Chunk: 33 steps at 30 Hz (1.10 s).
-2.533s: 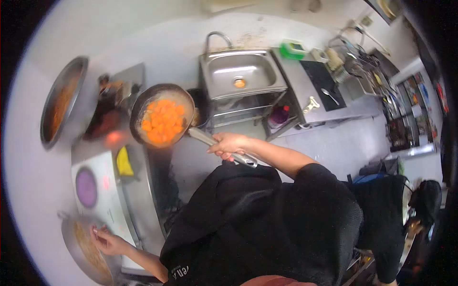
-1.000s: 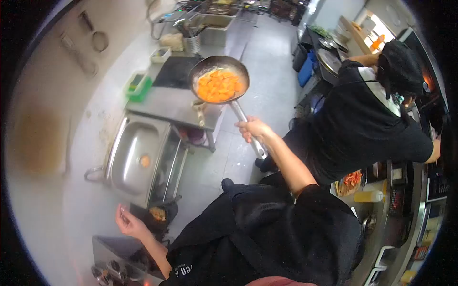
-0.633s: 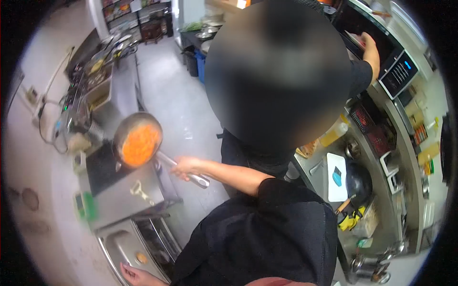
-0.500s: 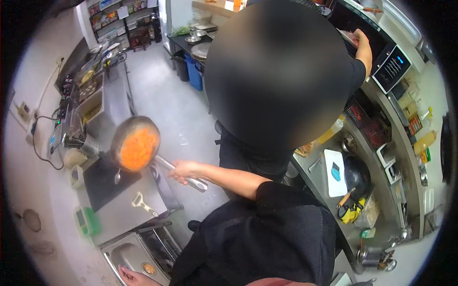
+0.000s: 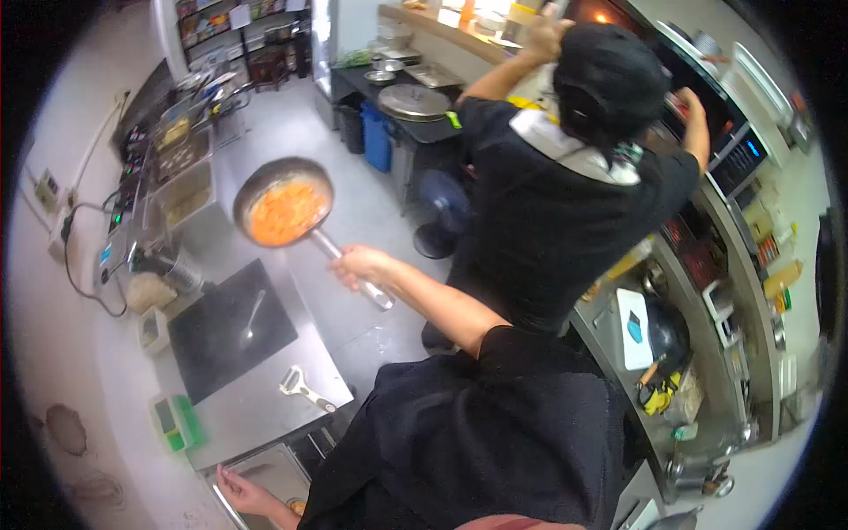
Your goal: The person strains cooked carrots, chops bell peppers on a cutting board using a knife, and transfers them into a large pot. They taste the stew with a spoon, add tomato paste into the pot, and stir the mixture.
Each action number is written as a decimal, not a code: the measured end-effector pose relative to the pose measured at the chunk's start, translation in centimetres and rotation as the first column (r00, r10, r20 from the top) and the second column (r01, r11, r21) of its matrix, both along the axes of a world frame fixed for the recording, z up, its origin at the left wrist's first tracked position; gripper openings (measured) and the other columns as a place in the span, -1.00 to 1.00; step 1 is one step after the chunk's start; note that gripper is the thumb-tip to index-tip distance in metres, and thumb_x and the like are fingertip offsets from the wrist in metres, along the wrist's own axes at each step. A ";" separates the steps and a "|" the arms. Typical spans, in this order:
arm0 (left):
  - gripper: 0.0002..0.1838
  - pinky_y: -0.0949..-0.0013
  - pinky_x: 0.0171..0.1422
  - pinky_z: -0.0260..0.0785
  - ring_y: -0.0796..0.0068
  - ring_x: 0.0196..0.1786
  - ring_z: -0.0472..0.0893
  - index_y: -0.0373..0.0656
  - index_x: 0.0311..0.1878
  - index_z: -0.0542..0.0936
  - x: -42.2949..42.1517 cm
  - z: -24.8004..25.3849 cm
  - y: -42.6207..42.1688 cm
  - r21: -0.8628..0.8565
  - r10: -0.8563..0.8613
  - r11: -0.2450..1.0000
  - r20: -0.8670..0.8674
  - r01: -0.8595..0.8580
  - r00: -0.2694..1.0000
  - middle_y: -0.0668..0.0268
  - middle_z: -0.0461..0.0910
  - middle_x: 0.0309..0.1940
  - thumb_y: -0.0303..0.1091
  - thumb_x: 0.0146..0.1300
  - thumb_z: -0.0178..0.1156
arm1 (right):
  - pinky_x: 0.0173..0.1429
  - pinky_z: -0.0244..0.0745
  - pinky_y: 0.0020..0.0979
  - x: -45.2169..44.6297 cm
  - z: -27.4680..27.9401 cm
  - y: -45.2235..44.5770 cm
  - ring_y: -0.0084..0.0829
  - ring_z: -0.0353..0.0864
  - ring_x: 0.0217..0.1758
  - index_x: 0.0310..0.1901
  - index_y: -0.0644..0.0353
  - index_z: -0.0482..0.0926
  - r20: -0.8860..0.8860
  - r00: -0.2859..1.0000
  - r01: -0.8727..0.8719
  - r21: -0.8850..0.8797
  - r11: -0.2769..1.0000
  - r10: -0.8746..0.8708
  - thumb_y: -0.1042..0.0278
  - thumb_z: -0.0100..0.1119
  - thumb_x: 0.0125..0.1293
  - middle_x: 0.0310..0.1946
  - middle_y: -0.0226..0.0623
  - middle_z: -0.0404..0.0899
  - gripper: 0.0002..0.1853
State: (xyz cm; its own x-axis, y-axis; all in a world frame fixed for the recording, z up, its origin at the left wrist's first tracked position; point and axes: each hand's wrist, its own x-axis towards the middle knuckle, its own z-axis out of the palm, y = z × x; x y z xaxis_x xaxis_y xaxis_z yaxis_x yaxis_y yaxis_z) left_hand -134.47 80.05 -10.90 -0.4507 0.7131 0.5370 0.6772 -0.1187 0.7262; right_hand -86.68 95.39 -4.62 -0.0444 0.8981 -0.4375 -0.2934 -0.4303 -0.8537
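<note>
My right hand (image 5: 360, 267) is wrapped round the metal handle of a frying pan (image 5: 247, 190), raised over the floor beside the steel counter. Orange chopped pieces (image 5: 288, 212) lie in the pan. Low at the left, my left hand (image 5: 245, 495) hovers over the edge of the sink (image 5: 276, 461), holding nothing that I can see, its fingers partly curled and apart. On the counter (image 5: 212, 442) between pan and sink lie a white peeler (image 5: 305, 389) and a dark mat (image 5: 208, 340) with a spoon (image 5: 255, 314) on it.
A co-worker in black (image 5: 556, 221) stands close at the right, both arms raised. Behind the pan are steel containers (image 5: 181, 199) and a blue bin (image 5: 376, 139). A shelf counter at the right holds a white board (image 5: 632, 340) and a dark bowl (image 5: 669, 331).
The view has swung from the stove and sink towards the aisle. My right hand still holds the pan, now further up the aisle. The co-worker's left arm has come into view, raised.
</note>
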 end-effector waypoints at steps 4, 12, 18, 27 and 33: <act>-0.77 0.40 -0.11 0.49 0.36 -0.20 0.62 -0.39 0.01 0.55 0.9 0.8 2.6 0.019 0.057 0.998 0.107 -0.060 0.993 0.10 0.60 -0.15 -0.49 0.39 0.02 | -0.72 0.26 -0.48 2.7 -1.1 6.9 -0.69 0.19 -0.74 -0.28 0.18 0.27 -0.010 0.999 -0.045 -0.004 0.999 0.045 0.45 0.12 0.29 -0.65 -0.52 0.25 -0.81; -0.78 0.47 -0.15 0.42 0.48 -0.24 0.57 -0.35 0.00 0.55 11.9 0.3 10.3 -0.076 0.163 0.986 0.253 -0.149 0.954 0.18 0.59 -0.23 -0.52 0.35 0.06 | -0.76 0.24 -0.52 8.4 -0.1 21.3 -0.71 0.19 -0.77 -0.35 0.14 0.24 0.000 1.000 -0.025 0.031 0.999 0.025 0.43 0.16 0.28 -0.67 -0.55 0.25 -0.76; -0.78 0.50 -0.21 0.41 0.50 -0.27 0.57 -0.34 -0.01 0.56 21.5 0.5 16.6 -0.105 0.162 0.985 0.274 -0.138 0.948 0.22 0.55 -0.23 -0.56 0.31 0.05 | -0.77 0.24 -0.56 14.0 -0.9 32.4 -0.72 0.19 -0.78 -0.33 0.12 0.21 -0.048 0.999 -0.009 0.087 0.996 0.013 0.43 0.14 0.29 -0.68 -0.55 0.26 -0.75; -0.80 0.52 -0.23 0.41 0.52 -0.28 0.57 -0.33 -0.06 0.59 28.5 3.8 29.1 -0.009 0.065 0.998 0.210 -0.065 0.975 0.27 0.53 -0.27 -0.59 0.31 0.05 | -0.74 0.27 -0.56 22.3 -0.1 44.0 -0.73 0.21 -0.75 -0.30 0.14 0.20 -0.065 0.995 -0.064 0.110 0.992 0.072 0.44 0.12 0.30 -0.66 -0.54 0.27 -0.77; -0.82 0.53 -0.26 0.39 0.57 -0.34 0.54 -0.32 -0.09 0.59 33.8 2.3 39.5 -0.067 -0.091 0.991 0.262 0.112 0.961 0.28 0.52 -0.31 -0.59 0.29 0.08 | -0.74 0.25 -0.54 26.3 0.3 48.7 -0.72 0.21 -0.75 -0.34 0.15 0.21 -0.084 0.995 -0.056 0.062 0.996 0.061 0.43 0.14 0.29 -0.66 -0.53 0.28 -0.75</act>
